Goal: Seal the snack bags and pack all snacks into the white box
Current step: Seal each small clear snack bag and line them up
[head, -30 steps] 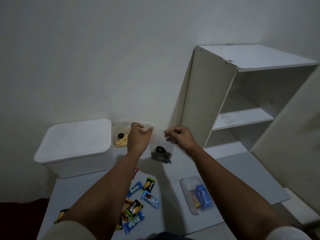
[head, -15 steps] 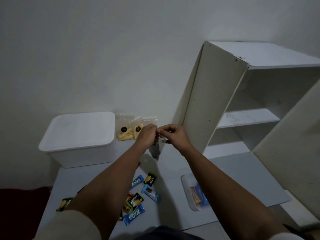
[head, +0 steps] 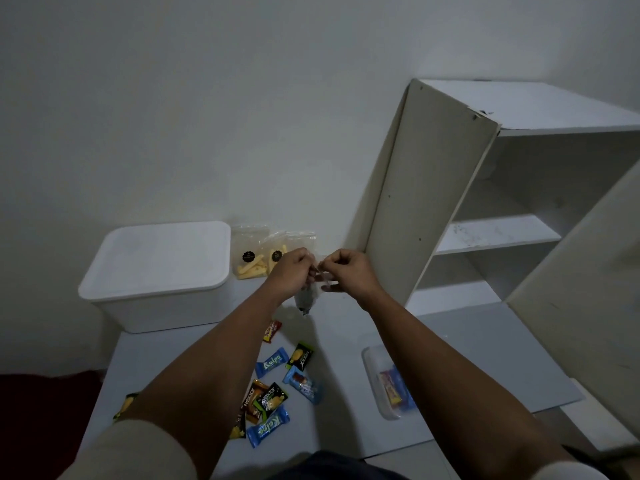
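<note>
Head view
Left hand [head: 292,270]: fingers curled, pinching the top edge of a small clear bag [head: 307,296], close against the right hand.
Right hand [head: 346,271]: fingers curled, pinching the same top edge from the other side.
Bag: hangs below and between both hands, above the worktop [head: 346,344], with something dark at its bottom; what it is cannot be told.
Box [head: 159,271]: white, lid on, on the worktop left of the left hand.
Cheese bags [head: 254,254]: two clear bags of yellow sticks, just beyond the left hand, between the box and the hands, against the wall.
Wrapped snacks [head: 277,386]: loose blue, green and orange packets scattered on the worktop below the hands, between the forearms.
Tub [head: 375,375]: clear, below the right hand beside the right forearm, with packets inside.
Shelf [head: 485,233]: white, right of the right hand.
</note>
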Motion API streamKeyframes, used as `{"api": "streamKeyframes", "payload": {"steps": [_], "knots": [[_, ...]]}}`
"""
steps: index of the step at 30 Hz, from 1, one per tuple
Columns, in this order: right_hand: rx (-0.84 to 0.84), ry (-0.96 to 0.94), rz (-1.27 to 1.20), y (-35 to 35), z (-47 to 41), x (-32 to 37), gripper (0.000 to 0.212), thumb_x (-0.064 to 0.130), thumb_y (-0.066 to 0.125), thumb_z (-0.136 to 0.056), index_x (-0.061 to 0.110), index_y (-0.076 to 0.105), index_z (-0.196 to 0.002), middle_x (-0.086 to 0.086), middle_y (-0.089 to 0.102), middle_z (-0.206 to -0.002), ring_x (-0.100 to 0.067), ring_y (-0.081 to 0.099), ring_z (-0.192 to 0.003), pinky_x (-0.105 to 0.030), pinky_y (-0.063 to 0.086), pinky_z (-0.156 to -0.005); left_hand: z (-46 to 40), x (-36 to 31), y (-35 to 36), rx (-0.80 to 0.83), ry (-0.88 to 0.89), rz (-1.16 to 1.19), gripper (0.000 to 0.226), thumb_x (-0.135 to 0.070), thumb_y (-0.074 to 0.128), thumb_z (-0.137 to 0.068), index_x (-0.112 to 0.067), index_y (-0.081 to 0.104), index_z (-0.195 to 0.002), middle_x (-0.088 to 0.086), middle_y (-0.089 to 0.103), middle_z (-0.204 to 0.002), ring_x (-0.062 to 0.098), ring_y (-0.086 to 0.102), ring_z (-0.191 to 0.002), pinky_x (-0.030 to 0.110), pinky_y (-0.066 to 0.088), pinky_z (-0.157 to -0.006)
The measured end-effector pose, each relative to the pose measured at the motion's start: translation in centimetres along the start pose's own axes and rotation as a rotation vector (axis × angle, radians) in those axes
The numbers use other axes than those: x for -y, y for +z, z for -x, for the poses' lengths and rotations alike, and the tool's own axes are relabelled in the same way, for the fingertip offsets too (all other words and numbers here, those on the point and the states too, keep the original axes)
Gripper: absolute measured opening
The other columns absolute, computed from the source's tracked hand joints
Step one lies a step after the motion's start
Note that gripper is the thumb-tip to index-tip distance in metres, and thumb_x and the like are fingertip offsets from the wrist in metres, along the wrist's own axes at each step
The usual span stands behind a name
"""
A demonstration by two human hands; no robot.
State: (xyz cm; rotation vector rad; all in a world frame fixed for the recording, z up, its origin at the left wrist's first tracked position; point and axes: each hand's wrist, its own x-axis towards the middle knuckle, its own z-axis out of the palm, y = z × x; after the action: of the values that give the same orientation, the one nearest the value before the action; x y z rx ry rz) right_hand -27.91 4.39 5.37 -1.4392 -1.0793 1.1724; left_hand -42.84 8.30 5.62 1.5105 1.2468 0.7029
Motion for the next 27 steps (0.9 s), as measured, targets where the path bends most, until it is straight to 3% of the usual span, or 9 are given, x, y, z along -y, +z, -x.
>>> {"api": "streamKeyframes", "payload": {"steps": [3,6,8,12,16,20,27], "knots": [[0.018,0.005,0.012,0.0,0.0,0.1,0.022,0.011,0.071,-0.091,-0.008,0.066,-0.101,-0.015,0.072,-0.09,-0.022,0.074,-0.077,-0.039,0.064,-0.069,0.2,-0.4,0.1,0.028,0.022,-0.051,0.029,-0.013,0.04,-0.102,-0.009,0.055,-0.077,0.01,0.061,-0.072,0.025,0.058,-0.067,0.04,0.051,-0.068],[0.036,-0.014,0.037,-0.1,-0.1,0.3,0.02,0.012,0.07,-0.092,-0.006,0.067,-0.101,-0.014,0.072,-0.086,-0.022,0.072,-0.076,-0.038,0.063,-0.071,0.2,-0.1,-0.1,0.061,0.048,-0.05,0.031,-0.017,0.041,-0.102,0.005,0.059,-0.091,0.024,0.067,-0.085,0.039,0.066,-0.078,0.051,0.057,-0.081],[0.022,-0.027,0.053,-0.2,-0.3,0.3,0.016,0.008,0.068,-0.092,-0.007,0.067,-0.097,-0.013,0.072,-0.082,-0.023,0.071,-0.074,-0.039,0.062,-0.071,0.4,0.2,-0.1,0.085,0.06,-0.068,0.034,-0.02,0.04,-0.104,0.008,0.059,-0.099,0.028,0.067,-0.095,0.039,0.068,-0.085,0.05,0.057,-0.084],[0.015,-0.055,0.042,-0.2,-0.4,0.3,0.016,0.006,0.068,-0.092,-0.009,0.064,-0.094,-0.024,0.071,-0.084,-0.031,0.072,-0.076,-0.049,0.062,-0.076,0.2,0.1,0.2,0.031,0.114,-0.101,0.027,-0.019,0.044,-0.102,-0.003,0.055,-0.084,0.017,0.064,-0.079,0.022,0.061,-0.07,0.044,0.055,-0.074],[0.012,-0.051,0.015,-0.1,-0.1,0.2,0.013,0.0,0.066,-0.09,-0.012,0.063,-0.093,-0.014,0.071,-0.076,-0.021,0.071,-0.067,-0.043,0.062,-0.072,0.0,-0.3,0.3,-0.003,0.174,-0.189,0.025,-0.019,0.043,-0.1,-0.018,0.049,-0.076,0.006,0.059,-0.071,0.021,0.056,-0.066,0.04,0.048,-0.066],[-0.009,-0.025,-0.023,0.3,0.0,0.9,0.013,0.004,0.067,-0.09,-0.008,0.065,-0.095,-0.013,0.071,-0.077,-0.022,0.07,-0.066,-0.04,0.061,-0.069,-0.1,-0.4,0.1,-0.015,0.214,-0.221,0.03,-0.018,0.041,-0.103,-0.019,0.042,-0.073,0.001,0.047,-0.068,0.017,0.042,-0.064,0.034,0.033,-0.063],[0.018,-0.071,0.004,0.3,-1.1,1.8,0.009,0.007,0.063,-0.096,0.001,0.063,-0.089,-0.007,0.069,-0.072,-0.019,0.069,-0.063,-0.039,0.061,-0.066,-0.5,-0.4,-0.3,-0.082,0.232,-0.229,0.031,-0.023,0.045,-0.1,-0.026,0.043,-0.069,-0.002,0.049,-0.066,0.017,0.044,-0.062,0.035,0.04,-0.064]]}}
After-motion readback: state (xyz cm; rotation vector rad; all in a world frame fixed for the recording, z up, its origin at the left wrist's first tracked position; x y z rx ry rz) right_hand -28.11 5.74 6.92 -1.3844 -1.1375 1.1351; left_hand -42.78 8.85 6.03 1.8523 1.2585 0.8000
